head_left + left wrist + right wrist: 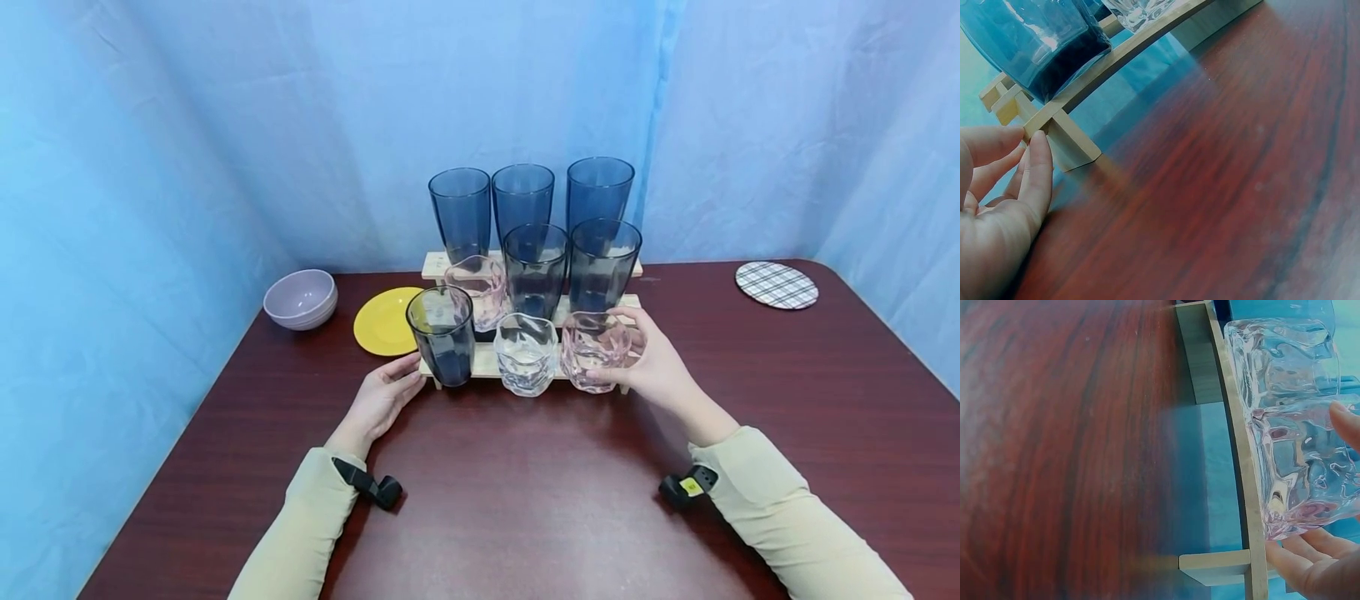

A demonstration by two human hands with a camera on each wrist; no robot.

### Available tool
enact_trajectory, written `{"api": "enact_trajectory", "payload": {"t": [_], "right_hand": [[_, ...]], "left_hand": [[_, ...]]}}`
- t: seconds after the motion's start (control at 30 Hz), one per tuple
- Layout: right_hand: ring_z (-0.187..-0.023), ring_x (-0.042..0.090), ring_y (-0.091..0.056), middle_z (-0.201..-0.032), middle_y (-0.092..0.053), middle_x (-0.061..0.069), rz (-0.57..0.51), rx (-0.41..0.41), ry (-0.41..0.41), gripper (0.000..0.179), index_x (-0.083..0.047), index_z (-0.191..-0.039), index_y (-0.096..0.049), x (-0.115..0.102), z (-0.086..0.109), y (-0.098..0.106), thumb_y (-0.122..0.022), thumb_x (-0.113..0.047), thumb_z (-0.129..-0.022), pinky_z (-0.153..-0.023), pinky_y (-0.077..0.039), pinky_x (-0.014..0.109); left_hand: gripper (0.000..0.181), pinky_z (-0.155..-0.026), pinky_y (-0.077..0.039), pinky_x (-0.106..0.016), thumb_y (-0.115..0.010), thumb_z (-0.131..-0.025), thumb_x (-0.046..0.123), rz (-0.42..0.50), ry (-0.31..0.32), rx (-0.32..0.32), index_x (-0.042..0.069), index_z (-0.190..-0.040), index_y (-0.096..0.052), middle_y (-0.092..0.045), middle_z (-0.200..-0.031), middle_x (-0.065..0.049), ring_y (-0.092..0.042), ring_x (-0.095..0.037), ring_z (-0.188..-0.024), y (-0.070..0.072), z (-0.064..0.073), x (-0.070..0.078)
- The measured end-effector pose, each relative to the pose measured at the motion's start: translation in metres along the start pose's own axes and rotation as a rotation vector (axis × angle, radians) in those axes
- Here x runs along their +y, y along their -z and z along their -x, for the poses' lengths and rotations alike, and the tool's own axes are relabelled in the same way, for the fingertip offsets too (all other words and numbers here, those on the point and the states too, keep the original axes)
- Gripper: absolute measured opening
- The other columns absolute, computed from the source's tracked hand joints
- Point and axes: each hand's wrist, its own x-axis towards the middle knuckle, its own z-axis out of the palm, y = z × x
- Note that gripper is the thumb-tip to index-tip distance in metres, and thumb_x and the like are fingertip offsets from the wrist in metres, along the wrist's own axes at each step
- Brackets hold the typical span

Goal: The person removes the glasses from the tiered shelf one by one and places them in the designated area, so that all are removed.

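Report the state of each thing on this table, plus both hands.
Wooden rack: standing, loaded
Tall glasses: upright
Clear glass: upright
Rear pink glass: upright
Front pink glass: upright
Right hand: gripping front pink glass
Left hand: pinching rack's end
Lavender bowl: upright
Yellow plate: flat
Checked coaster: flat

Curtained filming booth; blue cloth on 3 sides; wrist cameras

head view: high, forward-down, farther | wrist views: low, close, tilted | all share: front shelf

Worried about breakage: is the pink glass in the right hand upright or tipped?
Upright: in the head view, the pink glass shows its rim on top, base at the wooden rack.
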Motion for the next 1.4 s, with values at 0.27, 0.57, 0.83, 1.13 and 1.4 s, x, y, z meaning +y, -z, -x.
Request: {"api": "enact_trajectory", "payload": {"t": [0.27,0.57,0.83,1.13,1.4], "right_hand": [[-0.099,0.023,-0.056,-0.116,-0.058,0.021,0.007,0.026,0.026,0.085,-0.011,-0.138,-0.035,-0.004,0.002,0.003,-0.084,-0.012,-0.069,-0.064,-0.051,0.019],[-0.096,0.004,-0.059,-0.11,-0.059,0.019,-0.06,0.051,0.102,0.083,-0.01,-0.137,-0.036,-0.002,0.006,0.01,-0.082,-0.002,-0.068,-0.075,-0.05,0.012],[-0.094,-0.002,-0.059,-0.112,-0.06,0.019,-0.003,0.056,0.077,0.084,-0.01,-0.138,-0.036,-0.001,0.015,0.022,-0.084,-0.006,-0.068,-0.072,-0.05,0.011],[-0.092,-0.005,-0.059,-0.107,-0.061,-0.003,0.011,0.111,0.077,0.081,-0.013,-0.134,-0.039,0.011,0.022,0.04,-0.084,-0.004,-0.067,-0.069,-0.051,0.011],[-0.081,-0.005,-0.061,-0.096,-0.062,-0.017,-0.002,0.152,0.045,0.078,-0.016,-0.132,-0.038,0.025,0.024,0.058,-0.082,-0.003,-0.069,-0.065,-0.05,0.011]], "left_hand": [[0.051,-0.088,-0.05,-0.017,-0.042,-0.095,-0.01,0.013,-0.007,0.001,-0.007,-0.144,-0.03,-0.05,-0.114,0.003,-0.057,-0.001,-0.095,-0.002,-0.001,0.001],[0.05,-0.087,-0.05,-0.016,-0.044,-0.095,-0.008,-0.003,0.002,-0.01,-0.007,-0.143,-0.031,-0.052,-0.112,0.004,-0.058,-0.001,-0.095,0.0,0.0,0.001],[0.05,-0.087,-0.05,-0.016,-0.044,-0.095,-0.008,-0.001,0.003,-0.014,-0.007,-0.143,-0.031,-0.053,-0.109,0.005,-0.058,-0.001,-0.094,0.0,0.0,0.001],[0.05,-0.086,-0.05,-0.016,-0.044,-0.094,-0.009,0.009,-0.005,-0.016,-0.009,-0.143,-0.03,-0.054,-0.104,0.005,-0.058,-0.001,-0.092,0.0,-0.001,-0.001],[0.051,-0.087,-0.05,-0.016,-0.044,-0.094,-0.01,0.007,-0.007,-0.015,-0.009,-0.143,-0.03,-0.053,-0.106,0.005,-0.058,-0.001,-0.094,0.0,-0.001,-0.001]]}}
